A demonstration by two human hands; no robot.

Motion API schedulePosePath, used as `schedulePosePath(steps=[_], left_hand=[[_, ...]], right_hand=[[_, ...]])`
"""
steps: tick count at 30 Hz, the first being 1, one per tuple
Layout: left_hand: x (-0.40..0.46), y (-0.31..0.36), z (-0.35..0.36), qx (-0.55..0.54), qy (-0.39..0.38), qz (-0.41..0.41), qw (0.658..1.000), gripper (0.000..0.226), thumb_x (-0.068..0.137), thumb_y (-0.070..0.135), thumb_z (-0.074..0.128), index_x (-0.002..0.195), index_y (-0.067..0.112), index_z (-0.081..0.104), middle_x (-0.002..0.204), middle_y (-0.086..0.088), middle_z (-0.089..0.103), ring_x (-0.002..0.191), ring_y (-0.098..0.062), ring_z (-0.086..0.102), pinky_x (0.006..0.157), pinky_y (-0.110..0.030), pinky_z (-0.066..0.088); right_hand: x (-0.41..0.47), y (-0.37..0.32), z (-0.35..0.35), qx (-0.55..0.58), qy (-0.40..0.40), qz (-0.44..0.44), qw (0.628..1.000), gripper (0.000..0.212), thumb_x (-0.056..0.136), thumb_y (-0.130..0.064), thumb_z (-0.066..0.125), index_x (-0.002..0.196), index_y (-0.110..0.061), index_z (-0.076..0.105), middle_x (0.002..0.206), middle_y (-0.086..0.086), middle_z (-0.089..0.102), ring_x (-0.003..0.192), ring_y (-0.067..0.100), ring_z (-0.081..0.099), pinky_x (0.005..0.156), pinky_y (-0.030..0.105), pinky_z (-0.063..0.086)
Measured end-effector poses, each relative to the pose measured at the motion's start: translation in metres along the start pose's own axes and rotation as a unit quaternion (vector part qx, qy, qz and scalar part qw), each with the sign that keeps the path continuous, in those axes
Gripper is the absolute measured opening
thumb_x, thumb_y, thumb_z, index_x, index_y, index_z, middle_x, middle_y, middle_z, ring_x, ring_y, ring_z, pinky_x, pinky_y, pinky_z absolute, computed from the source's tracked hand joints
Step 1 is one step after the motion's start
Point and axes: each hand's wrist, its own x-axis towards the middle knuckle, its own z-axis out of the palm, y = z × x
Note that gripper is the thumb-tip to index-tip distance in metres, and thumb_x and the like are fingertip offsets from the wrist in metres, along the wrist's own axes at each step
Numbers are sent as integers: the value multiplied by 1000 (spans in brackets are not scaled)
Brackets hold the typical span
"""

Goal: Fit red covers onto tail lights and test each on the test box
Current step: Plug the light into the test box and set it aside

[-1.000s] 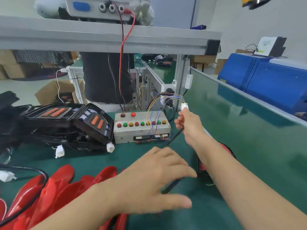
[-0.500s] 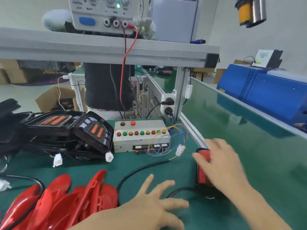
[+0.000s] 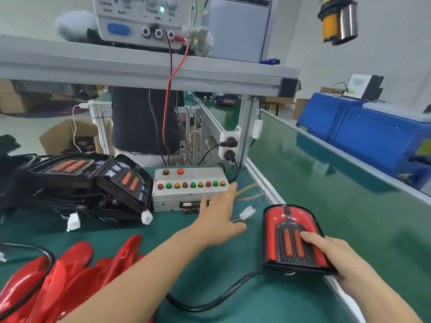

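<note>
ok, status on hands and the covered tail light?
Left hand open, reaching by test box. Right hand resting on covered tail light. Nothing obstructing.

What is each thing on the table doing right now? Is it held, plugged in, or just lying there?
Covered tail light: flat on the table, right hand resting on it.
Left hand: open, reaching toward the test box, holding nothing.
White connector: loose, unplugged.
Test box: upright, untouched.
Red covers: piled loose.
Uncovered tail lights: stacked, no covers.
</note>
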Motion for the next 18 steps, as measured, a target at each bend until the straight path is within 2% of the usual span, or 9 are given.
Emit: schedulePosePath(steps=[2, 4, 6, 8, 10, 12, 14, 16, 18], left_hand=[[-9, -18, 17, 85, -21, 42, 995, 67, 96, 34, 44, 150, 30, 6, 154, 6, 24, 142, -10, 13, 116, -48, -9], [-17, -38, 26, 186, -57, 81, 978, 52, 102, 33, 29, 150, 35, 8, 157, 9, 16, 145, -10, 5, 114, -51, -12], [-24, -50, 30, 253, -100, 97, 957, 47, 103, 34, 23, 149, 36, 13, 159, 8, 10, 146, -13, 2, 113, -52, -13], [-24, -53, 31, 275, -113, 105, 949, 45, 104, 34, 21, 149, 35, 16, 160, 5, 7, 146, -16, 2, 114, -50, -10], [-23, -50, 28, 274, -118, 112, 948, 46, 104, 33, 23, 149, 33, 18, 160, 2, 8, 146, -19, 4, 116, -49, -6], [-23, -46, 22, 265, -128, 110, 949, 48, 103, 31, 29, 149, 32, 19, 159, 1, 10, 146, -19, 5, 117, -48, -4], [-26, -43, 16, 249, -118, 106, 955, 55, 99, 27, 38, 150, 29, 18, 159, 3, 12, 145, -17, 7, 118, -46, -1], [-34, -40, 5, 211, -92, 105, 967, 60, 95, 20, 45, 150, 24, 22, 158, 5, 15, 144, -13, 10, 118, -38, 1], [-43, -39, -10, 141, -47, 105, 983, 54, 92, 13, 49, 145, 21, 37, 153, 4, 28, 140, -11, 20, 115, -25, 7]], right_hand=[[-1, 3, -3, 148, -7, -14, 989, 16, 88, -14, 63, 101, -4, 65, 82, 20, 75, 59, 27, 72, 50, 35, 59], [-3, 4, -9, 274, -9, -33, 961, 11, 90, -17, 58, 96, -12, 67, 77, 11, 76, 57, 21, 72, 45, 34, 58], [-2, 1, -14, 328, -14, -44, 944, 18, 90, -23, 58, 83, -19, 74, 73, 3, 76, 54, 15, 70, 45, 32, 57], [0, -5, -9, 329, -43, -58, 942, 29, 88, -26, 60, 66, -24, 78, 73, 1, 76, 54, 13, 70, 48, 31, 58], [2, -13, 8, 308, -97, -46, 945, 24, 83, -26, 64, 63, -24, 78, 76, 3, 76, 55, 15, 71, 48, 30, 58], [3, -18, 31, 274, -154, -23, 949, 16, 76, -25, 66, 71, -18, 80, 82, 8, 77, 61, 20, 73, 50, 32, 58], [10, -18, 50, 247, -178, -1, 953, 17, 83, -23, 63, 89, -13, 76, 87, 13, 76, 65, 24, 74, 51, 35, 59], [16, -15, 61, 238, -166, 10, 957, 16, 91, -21, 57, 99, -13, 68, 85, 11, 76, 64, 23, 73, 50, 33, 58], [22, -8, 63, 247, -143, 13, 958, 18, 93, -22, 55, 104, -12, 66, 86, 10, 76, 68, 23, 72, 52, 31, 58]])
